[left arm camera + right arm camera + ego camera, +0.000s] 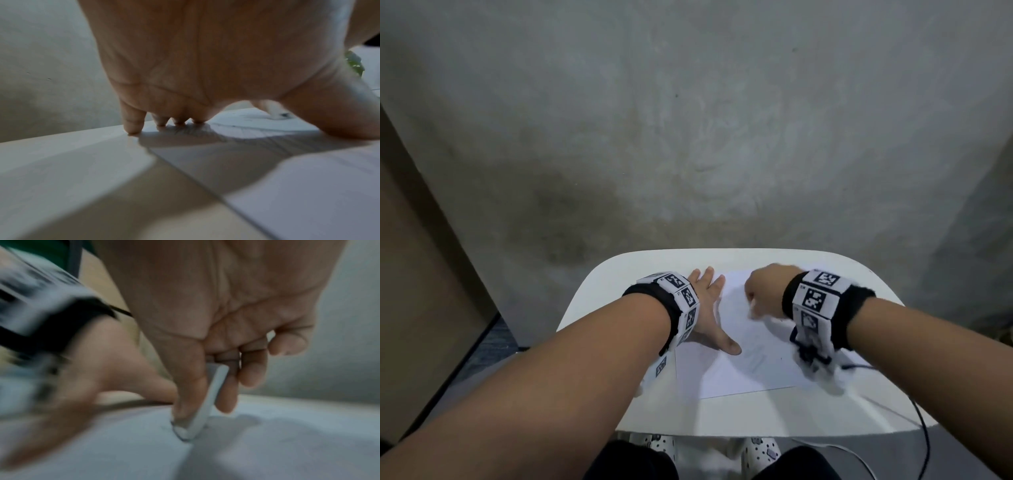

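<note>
While left hand (pixel 709 308) pins paper (pixel 750 363) | eraser (pixel 207 402) between right fingers (pixel 254 369) (tip on paper)

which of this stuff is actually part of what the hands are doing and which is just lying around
In the job: sheet of paper, pressed flat by the left hand; white eraser-like slab, pinched by the right hand, tip on the sheet.
Just lying about: black cable on the table; spotted shoes under it; brown board at left.

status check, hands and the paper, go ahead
Left hand flat on white paper sheet. Right hand pinches slim white flat tool, tip on sheet. Nothing in the way.
</note>
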Motion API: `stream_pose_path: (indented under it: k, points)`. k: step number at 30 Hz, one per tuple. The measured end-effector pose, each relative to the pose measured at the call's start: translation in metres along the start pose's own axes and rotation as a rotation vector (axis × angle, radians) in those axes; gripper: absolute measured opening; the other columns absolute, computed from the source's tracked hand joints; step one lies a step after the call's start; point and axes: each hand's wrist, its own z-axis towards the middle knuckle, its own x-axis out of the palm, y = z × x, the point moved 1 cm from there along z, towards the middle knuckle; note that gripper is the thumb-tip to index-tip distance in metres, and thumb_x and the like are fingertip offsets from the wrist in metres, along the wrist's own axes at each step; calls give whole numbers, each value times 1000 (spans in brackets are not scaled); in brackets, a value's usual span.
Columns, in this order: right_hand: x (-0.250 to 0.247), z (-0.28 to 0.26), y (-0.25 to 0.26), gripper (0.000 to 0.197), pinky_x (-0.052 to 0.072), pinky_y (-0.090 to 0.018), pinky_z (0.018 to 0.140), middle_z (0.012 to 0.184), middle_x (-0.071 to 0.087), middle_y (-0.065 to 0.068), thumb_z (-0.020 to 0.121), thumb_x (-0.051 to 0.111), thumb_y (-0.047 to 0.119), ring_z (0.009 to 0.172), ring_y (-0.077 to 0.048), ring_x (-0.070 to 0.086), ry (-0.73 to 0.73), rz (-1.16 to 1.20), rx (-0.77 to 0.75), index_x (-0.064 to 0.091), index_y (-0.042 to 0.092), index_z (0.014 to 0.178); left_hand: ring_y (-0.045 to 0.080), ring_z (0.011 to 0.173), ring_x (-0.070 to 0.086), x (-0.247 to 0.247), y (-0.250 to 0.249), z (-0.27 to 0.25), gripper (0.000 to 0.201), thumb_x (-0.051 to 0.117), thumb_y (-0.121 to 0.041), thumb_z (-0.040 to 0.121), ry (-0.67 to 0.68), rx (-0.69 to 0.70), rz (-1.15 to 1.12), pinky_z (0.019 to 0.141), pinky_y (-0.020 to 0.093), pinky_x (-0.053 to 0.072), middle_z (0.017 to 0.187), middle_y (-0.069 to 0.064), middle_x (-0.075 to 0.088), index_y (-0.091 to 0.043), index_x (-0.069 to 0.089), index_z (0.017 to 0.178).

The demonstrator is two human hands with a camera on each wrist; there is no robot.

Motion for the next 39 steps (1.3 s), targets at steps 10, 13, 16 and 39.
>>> stream_pose_path:
  k: [10, 13, 16, 39]
  points:
    - [0, -5, 0, 24, 49, -31, 81, 101, 67, 0, 87, 62, 31, 99, -22, 62, -22, -22, 25, 66, 14, 103, 25, 148, -17, 2, 0, 1, 134, 60, -83, 63, 4, -14, -4, 118, 53, 2, 160, 3, -24, -22, -19, 152]
    - [8, -16, 26, 19, 42, -30, 73, 97, 65, 2, 87, 61, 28, 98, -21, 61, -52, -91, -104, 66, 17, 101, 25, 148, -19, -2, -3, 1, 135, 63, -81, 64, 17, -23, -6, 119, 53, 2, 159, 3, -25, -21, -20, 152]
    - [2, -8, 5, 24, 47, -31, 77, 102, 69, 1, 88, 60, 33, 96, -22, 64, 17, 0, 18, 67, 17, 105, 23, 148, -18, 0, -1, -2, 131, 60, -81, 66, 4, -8, -10, 119, 51, 1, 160, 1, -25, -22, -19, 152]
    - [12, -46, 34, 34, 38, -32, 73, 120, 61, -11, 96, 50, 23, 107, -30, 59, 66, 77, -169, 52, 10, 128, 22, 147, -20, 4, -7, -6, 138, 69, -77, 62, 40, 119, 84, 119, 52, 1, 158, 0, -27, -25, -22, 151]
